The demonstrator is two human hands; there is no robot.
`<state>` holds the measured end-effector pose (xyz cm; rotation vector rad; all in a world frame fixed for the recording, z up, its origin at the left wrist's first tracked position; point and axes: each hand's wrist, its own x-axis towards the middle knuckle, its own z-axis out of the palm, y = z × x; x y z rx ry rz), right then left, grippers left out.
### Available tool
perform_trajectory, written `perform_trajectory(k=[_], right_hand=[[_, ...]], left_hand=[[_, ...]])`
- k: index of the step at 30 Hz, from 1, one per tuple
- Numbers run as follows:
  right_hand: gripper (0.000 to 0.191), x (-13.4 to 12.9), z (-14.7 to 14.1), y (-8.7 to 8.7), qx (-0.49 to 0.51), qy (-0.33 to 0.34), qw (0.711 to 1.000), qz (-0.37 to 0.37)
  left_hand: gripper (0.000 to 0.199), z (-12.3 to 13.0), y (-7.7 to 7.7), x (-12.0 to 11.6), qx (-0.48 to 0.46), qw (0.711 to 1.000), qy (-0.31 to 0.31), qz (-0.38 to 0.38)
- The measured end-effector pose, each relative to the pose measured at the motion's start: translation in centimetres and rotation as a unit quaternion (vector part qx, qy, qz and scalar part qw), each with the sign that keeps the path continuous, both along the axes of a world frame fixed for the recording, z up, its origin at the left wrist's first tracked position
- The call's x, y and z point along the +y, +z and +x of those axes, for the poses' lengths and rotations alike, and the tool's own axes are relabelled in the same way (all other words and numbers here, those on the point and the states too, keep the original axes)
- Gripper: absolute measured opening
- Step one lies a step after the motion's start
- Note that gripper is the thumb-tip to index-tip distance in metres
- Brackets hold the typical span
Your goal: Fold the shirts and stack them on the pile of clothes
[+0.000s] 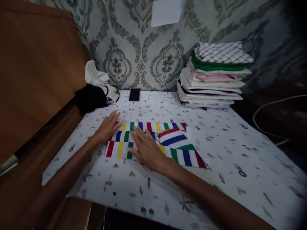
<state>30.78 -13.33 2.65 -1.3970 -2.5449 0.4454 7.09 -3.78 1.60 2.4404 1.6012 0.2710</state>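
A garment with red, yellow, green, blue and white stripes (184, 156) lies folded flat on the table, its right end slanting to a point. My left hand (107, 127) rests at the garment's left edge, fingers stretched out and partly on the cloth. Across the middle of the cloth lies my right hand (146, 147), palm down with the fingers spread. Neither hand grips the fabric. Part of the striped cloth is hidden beneath my right hand.
A tall stack of folded clothes (211, 86) stands at the back right. Black and white cloths (93, 95) lie in a heap at the back left, beside a wooden panel (40, 64). A dark phone-like slab (134, 95) lies near the wall. The tablecloth (134, 188) is printed.
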Motion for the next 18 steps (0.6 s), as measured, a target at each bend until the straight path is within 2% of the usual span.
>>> perform_trajectory(k=[2, 4, 6, 8, 11, 13, 15, 18], right_hand=[[0.078, 1.4, -2.3, -0.1, -0.006, -0.025, 1.0, -0.011], [0.08, 2.6, -3.4, -1.0, -0.015, -0.039, 0.999, -0.022], [0.079, 3.1, -3.7, -2.1, -0.015, -0.041, 0.999, -0.026], [0.076, 3.0, -3.7, -2.5, -0.007, -0.049, 0.999, -0.017], [0.063, 2.0, -4.9, -1.4, 0.012, -0.047, 0.998, 0.034], [0.05, 0.9, -6.6, -0.2, 0.024, -0.002, 0.998, 0.063], [0.043, -0.2, -8.5, 0.8, 0.019, 0.047, 0.997, 0.058], [0.047, -1.2, -10.7, 1.2, -0.013, 0.04, 0.999, 0.029]], left_hand=[[0.065, 1.1, -0.8, 1.0, 0.035, 0.999, -0.013, -0.01], [0.064, 1.5, -1.6, 1.5, 0.053, 0.998, -0.02, -0.019], [0.063, 1.1, -2.0, 1.7, 0.026, 0.999, -0.022, -0.026], [0.062, 0.1, -1.8, 2.1, -0.052, 0.998, -0.017, -0.031], [0.057, -1.3, -0.6, 3.2, -0.15, 0.988, 0.001, -0.027], [0.048, -1.7, 0.3, 4.1, -0.127, 0.991, 0.009, -0.036], [0.038, -1.6, 1.0, 4.9, -0.071, 0.995, 0.022, -0.071], [0.031, -1.0, 1.4, 5.4, -0.033, 0.99, 0.058, -0.123]])
